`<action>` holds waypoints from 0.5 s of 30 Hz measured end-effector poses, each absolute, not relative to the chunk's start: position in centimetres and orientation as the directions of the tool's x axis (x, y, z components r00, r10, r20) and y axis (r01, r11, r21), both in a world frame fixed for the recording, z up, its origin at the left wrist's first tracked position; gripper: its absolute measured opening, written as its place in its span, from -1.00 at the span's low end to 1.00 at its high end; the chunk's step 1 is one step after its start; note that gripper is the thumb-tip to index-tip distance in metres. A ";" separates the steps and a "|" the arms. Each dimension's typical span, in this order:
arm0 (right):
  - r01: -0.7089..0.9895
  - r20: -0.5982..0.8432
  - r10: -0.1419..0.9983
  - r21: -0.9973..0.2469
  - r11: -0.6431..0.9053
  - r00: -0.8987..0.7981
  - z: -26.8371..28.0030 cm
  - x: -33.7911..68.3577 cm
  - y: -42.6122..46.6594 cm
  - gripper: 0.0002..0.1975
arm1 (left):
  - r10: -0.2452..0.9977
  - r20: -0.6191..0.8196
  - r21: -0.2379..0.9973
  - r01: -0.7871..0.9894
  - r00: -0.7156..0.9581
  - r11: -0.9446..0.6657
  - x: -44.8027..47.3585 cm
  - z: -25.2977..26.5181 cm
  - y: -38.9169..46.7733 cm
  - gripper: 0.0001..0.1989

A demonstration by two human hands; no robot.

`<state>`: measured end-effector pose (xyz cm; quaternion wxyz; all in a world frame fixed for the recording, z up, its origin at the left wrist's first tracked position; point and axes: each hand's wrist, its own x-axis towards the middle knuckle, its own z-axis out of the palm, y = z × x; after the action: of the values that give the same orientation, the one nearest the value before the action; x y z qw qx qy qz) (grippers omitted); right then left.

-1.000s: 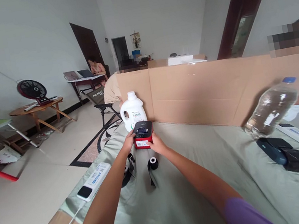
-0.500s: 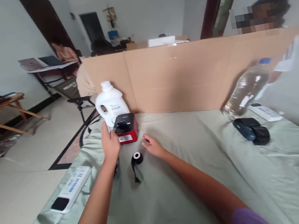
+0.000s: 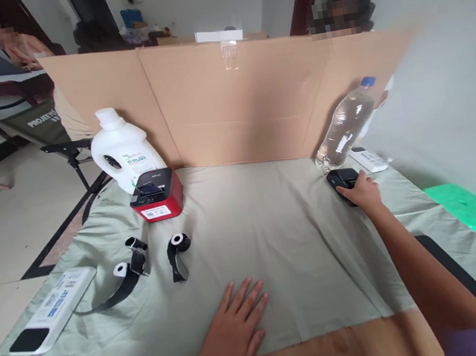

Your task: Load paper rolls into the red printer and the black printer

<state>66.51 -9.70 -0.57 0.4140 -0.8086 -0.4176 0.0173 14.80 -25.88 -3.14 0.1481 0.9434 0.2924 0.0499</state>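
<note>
At the right side of the cloth my right hand (image 3: 364, 192) is closed on a small black handheld device (image 3: 340, 181). The thumb lies along its near side, and the palm hides its right part. My left hand (image 3: 234, 326) rests palm down near the front of the cloth, fingers spread, holding nothing. Left of centre lies a small black roll with a white core (image 3: 179, 243), its loose end trailing toward me. Beside it are more black rolls and a strip (image 3: 131, 276). A boxy red-and-black machine (image 3: 168, 199) stands behind them.
A white jug (image 3: 128, 145) stands behind the machine. A cardboard panel (image 3: 225, 106) borders the cloth (image 3: 272, 245) at the back. A clear bottle (image 3: 346, 125) leans at the right. White power strips (image 3: 53, 308) lie left and right. A flat black slab (image 3: 460, 274) lies under my right forearm.
My right hand has moved from near the red-and-black machine to the black device at the right. My left hand has drawn back from the machine onto the cloth. The view has shifted right.
</note>
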 end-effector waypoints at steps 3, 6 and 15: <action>0.592 0.152 0.723 -0.697 -0.404 0.673 -0.3 67.7 -9.0 -0.04 | 0.572 -0.013 0.312 0.547 0.820 -0.777 14.6 -2.7 -26.0 -0.30; 0.576 0.118 0.713 -0.687 -0.443 0.691 0.9 66.2 -9.2 0.02 | 0.574 -0.017 0.305 0.551 0.818 -0.776 14.7 -2.7 -26.1 -0.32; 0.847 0.080 0.925 -0.437 -0.302 0.371 4.7 45.5 -13.3 0.10 | 0.574 0.062 0.185 0.556 0.817 -0.811 14.9 -3.0 -26.4 -0.39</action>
<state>45.48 -13.32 4.71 0.2081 -0.8014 -0.5529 0.0937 14.90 -26.37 -2.97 0.0792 0.9497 0.2973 0.0575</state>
